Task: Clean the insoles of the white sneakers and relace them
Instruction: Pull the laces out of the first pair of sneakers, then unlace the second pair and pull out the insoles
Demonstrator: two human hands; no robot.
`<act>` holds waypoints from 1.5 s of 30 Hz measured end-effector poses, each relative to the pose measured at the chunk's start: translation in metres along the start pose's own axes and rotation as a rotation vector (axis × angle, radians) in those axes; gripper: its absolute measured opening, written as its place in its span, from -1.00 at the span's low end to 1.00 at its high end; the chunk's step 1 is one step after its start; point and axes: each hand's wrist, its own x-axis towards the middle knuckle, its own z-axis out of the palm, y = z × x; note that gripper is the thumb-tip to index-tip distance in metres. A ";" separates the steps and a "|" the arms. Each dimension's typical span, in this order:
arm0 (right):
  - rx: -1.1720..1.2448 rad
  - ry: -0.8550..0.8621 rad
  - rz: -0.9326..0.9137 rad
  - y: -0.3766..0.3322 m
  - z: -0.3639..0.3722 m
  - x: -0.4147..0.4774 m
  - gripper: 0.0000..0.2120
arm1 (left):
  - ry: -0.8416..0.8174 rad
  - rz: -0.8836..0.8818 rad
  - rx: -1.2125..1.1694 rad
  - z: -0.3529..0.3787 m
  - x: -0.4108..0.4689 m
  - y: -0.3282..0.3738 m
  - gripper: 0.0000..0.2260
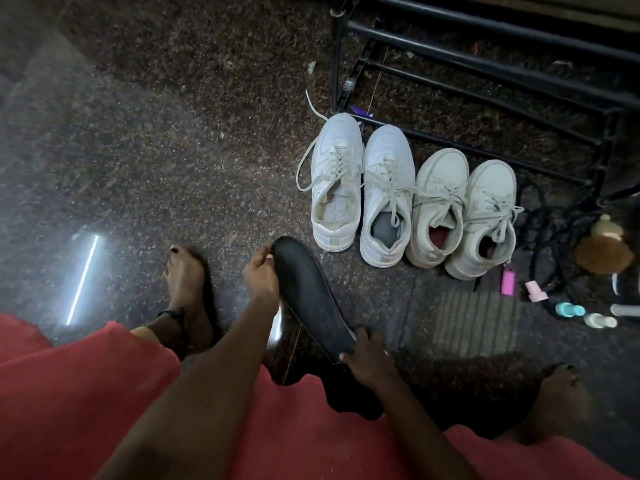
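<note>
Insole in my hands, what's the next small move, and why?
Probably let go with the right hand and reach for the brush right of the sneakers, leaving the left hand to hold the black insole. It is out of its shoe, gripped at both ends, and no cleaning tool is in hand.

The dark speckled floor (156, 150) carries four white sneakers (386, 199) side by side, toes toward a black metal rack (485, 74) standing behind them. A loose white lace (313, 107) lies by the leftmost sneaker. To the right lie tangled black cords (550, 230), a brown-bristled brush (604, 252), a small pink object (507, 281) and three small bottles (569, 310). A ribbed grey mat (474, 317) lies nearer, and two bare feet (185, 282) rest on the floor.
</note>
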 end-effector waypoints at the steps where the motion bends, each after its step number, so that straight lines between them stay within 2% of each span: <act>1: -0.057 0.040 0.005 -0.001 -0.006 -0.002 -0.59 | 0.024 0.018 0.012 0.001 0.000 0.004 -0.69; 3: -0.060 0.255 0.001 -0.008 -0.029 -0.006 -0.73 | 0.079 0.104 0.085 0.006 -0.008 0.014 -0.70; 5: 0.027 0.551 -0.024 -0.017 -0.062 -0.010 -0.80 | 0.075 0.277 0.215 0.021 -0.024 0.026 -0.72; 8: 0.159 0.924 -0.155 -0.038 -0.124 -0.012 -0.85 | -0.076 0.608 0.393 0.058 -0.048 0.052 -0.74; 10: 0.187 0.987 -0.226 -0.049 -0.161 0.000 -0.85 | -0.241 0.842 0.539 0.090 -0.055 0.069 -0.74; 12: 0.200 0.931 -0.238 -0.057 -0.187 0.026 -0.84 | -0.366 0.927 0.779 0.124 -0.053 0.079 -0.75; 14: 0.209 0.841 -0.222 -0.064 -0.202 0.052 -0.81 | -0.363 0.842 1.036 0.152 -0.045 0.077 -0.80; 16: 0.256 0.766 -0.151 -0.074 -0.208 0.066 -0.80 | -0.302 0.692 1.124 0.169 -0.038 0.070 -0.83; 18: 0.394 0.720 -0.017 -0.084 -0.211 0.074 -0.74 | -0.276 0.581 1.059 0.176 -0.034 0.067 -0.83; 20: 0.523 0.685 0.116 -0.089 -0.215 0.080 -0.63 | -0.292 0.538 0.925 0.180 -0.033 0.067 -0.72; 22: 0.632 0.665 0.183 -0.092 -0.222 0.089 -0.66 | -0.328 0.488 0.737 0.182 -0.036 0.067 -0.70; 24: 0.778 0.628 0.196 -0.093 -0.230 0.092 -0.73 | -0.340 0.473 0.629 0.181 -0.038 0.065 -0.78; 27: 0.801 0.662 0.034 -0.096 -0.233 0.088 -0.84 | -0.410 0.468 0.530 0.174 -0.038 0.059 -0.81; 30: 0.776 0.714 -0.128 -0.093 -0.232 0.073 -0.77 | -0.505 0.503 0.472 0.168 -0.040 0.053 -0.82; 34: 0.910 0.748 -0.244 -0.089 -0.241 0.051 -0.73 | -0.446 0.490 0.485 0.168 -0.043 0.059 -0.86; 37: 0.903 0.840 -0.365 -0.094 -0.260 0.029 -0.71 | -0.444 0.384 0.410 0.168 -0.045 0.067 -0.86; 42: 0.973 0.947 -0.553 -0.113 -0.317 -0.020 -0.77 | -0.468 0.251 0.323 0.171 -0.045 0.075 -0.90; 45: 1.032 0.949 -0.651 -0.123 -0.338 -0.037 -0.79 | -0.517 0.295 0.378 0.172 -0.046 0.078 -0.88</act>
